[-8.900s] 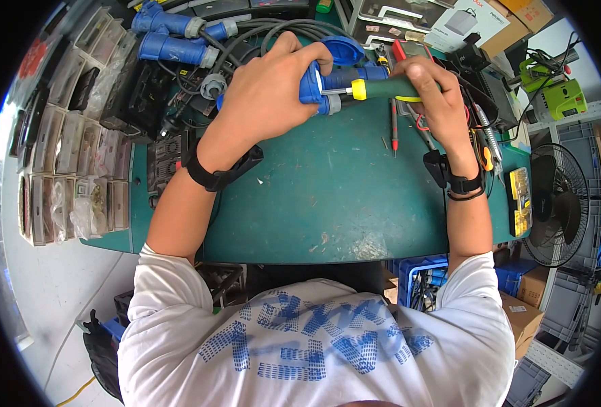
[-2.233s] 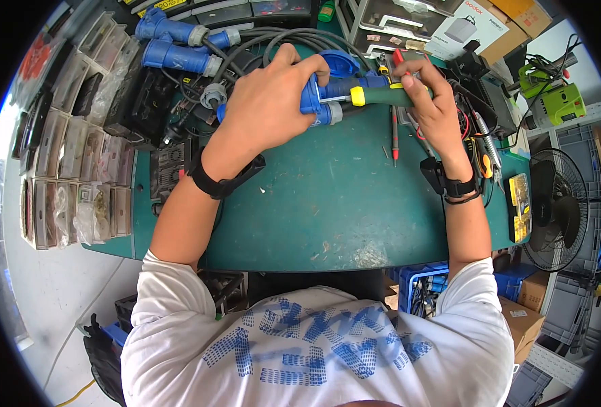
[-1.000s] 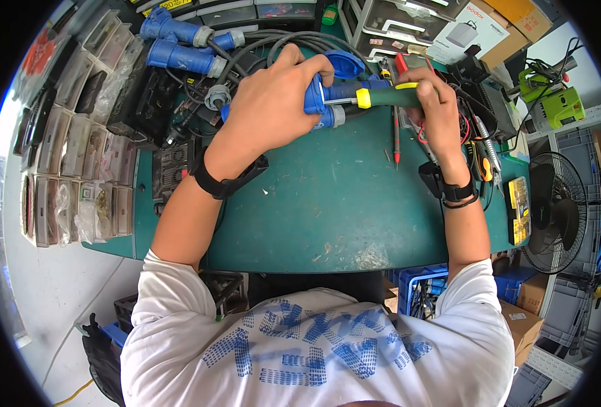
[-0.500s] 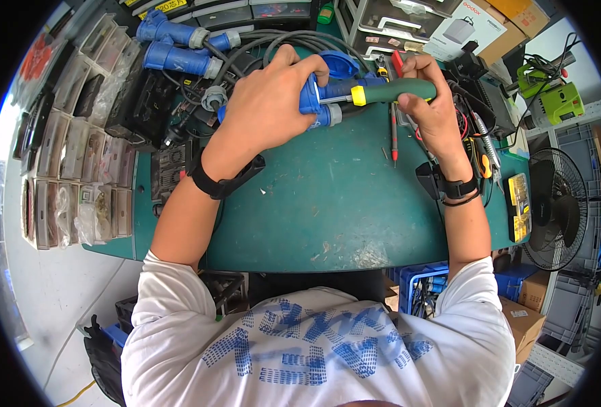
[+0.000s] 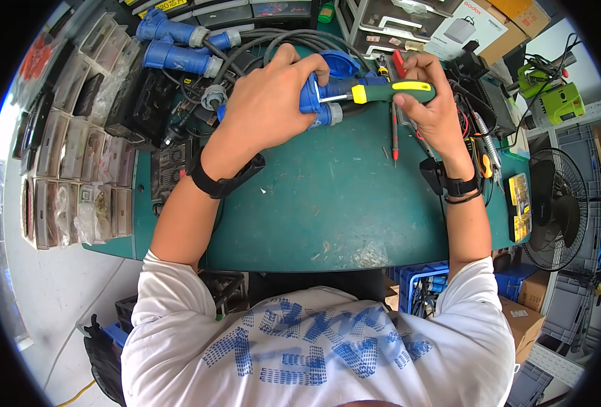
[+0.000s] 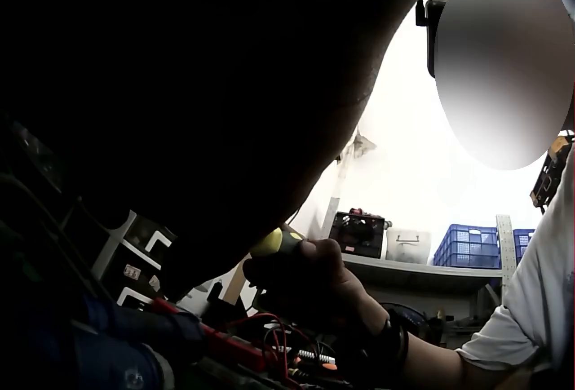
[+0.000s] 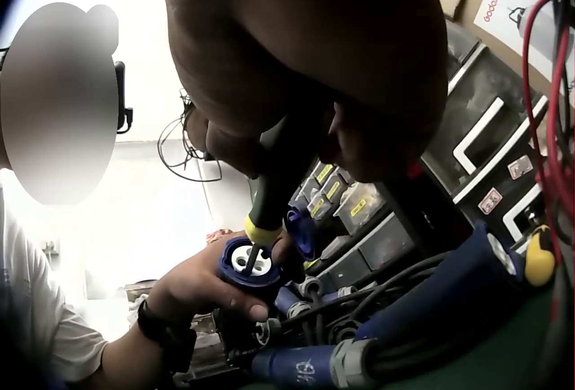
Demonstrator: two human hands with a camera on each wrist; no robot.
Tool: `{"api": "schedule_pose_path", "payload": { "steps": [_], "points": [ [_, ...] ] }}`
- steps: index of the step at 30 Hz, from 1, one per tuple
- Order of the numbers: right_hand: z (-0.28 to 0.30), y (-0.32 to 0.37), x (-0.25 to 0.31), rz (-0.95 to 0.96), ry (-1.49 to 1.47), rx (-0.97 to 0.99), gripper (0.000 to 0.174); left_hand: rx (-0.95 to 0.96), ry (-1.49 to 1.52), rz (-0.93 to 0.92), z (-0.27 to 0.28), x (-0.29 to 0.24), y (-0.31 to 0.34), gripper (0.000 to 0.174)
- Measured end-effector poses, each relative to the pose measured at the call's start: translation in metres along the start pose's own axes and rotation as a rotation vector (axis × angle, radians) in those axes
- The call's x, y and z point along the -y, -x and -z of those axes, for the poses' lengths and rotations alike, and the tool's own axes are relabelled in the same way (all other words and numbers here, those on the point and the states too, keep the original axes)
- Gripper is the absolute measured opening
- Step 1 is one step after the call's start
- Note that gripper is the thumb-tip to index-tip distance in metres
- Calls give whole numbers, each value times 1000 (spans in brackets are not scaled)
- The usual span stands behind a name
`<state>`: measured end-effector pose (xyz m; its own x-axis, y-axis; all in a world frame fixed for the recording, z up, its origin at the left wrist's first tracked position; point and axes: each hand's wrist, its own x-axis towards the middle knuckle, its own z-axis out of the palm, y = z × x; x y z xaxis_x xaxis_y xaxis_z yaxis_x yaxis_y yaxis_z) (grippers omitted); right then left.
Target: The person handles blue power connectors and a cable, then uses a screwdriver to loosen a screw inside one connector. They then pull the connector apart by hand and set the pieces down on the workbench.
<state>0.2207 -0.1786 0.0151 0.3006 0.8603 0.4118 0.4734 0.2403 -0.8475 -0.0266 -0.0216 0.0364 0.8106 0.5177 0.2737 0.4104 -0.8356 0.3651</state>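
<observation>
My left hand (image 5: 266,102) grips a blue industrial socket connector (image 5: 308,95), its white face (image 7: 263,264) with holes turned to the right. A round blue lid (image 7: 302,231) stands beside that face. Between the thumb and fingers of my right hand (image 5: 439,112) is the handle of a green and yellow screwdriver (image 5: 380,93). Its shaft points left, with the tip in the white face; the end of the tip is hidden. The left wrist view is mostly dark, showing the right hand (image 6: 314,273) at the handle.
More blue connectors (image 5: 178,57) and coiled grey cable (image 5: 300,32) lie at the back. A red test probe (image 5: 395,139) lies right of centre on the green table (image 5: 300,203). Small drawers (image 5: 76,142) line the left; a yellow case (image 5: 519,207) sits at the right edge.
The screwdriver handle has turned about its length; its yellow stripe now faces up. My right fingers have shifted on the handle, from curled over it to thumb below. My left hand keeps its grip.
</observation>
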Motion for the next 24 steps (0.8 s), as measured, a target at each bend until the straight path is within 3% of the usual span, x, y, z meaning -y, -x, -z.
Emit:
{"api": "schedule_pose_path", "payload": {
  "steps": [2, 5, 10, 13, 14, 17, 21, 24],
  "points": [
    [2, -1, -2, 65, -11, 6, 42, -1, -5, 2, 0, 0, 0, 46],
    [13, -2, -2, 104, 95, 192, 40, 6, 0, -8, -1, 0, 0, 47],
    [16, -5, -7, 135, 74, 172, 37, 13, -15, -10, -3, -1, 0, 48],
    [14, -2, -1, -324, -13, 185, 37, 42, -34, 0, -3, -4, 1, 49],
    [13, -3, -2, -324, -14, 184, 37, 43, -35, 0, -3, -3, 1, 49],
    [9, -4, -3, -54, 60, 121, 35, 19, -22, -15, -3, -2, 1, 49],
    [-3, -3, -13, 97, -114, -48, 35, -11, 2, -23, -2, 0, 1, 48],
    [-13, 3, -12, 52, -254, -64, 37, -22, 8, -21, -1, 0, 1, 47]
  ]
}}
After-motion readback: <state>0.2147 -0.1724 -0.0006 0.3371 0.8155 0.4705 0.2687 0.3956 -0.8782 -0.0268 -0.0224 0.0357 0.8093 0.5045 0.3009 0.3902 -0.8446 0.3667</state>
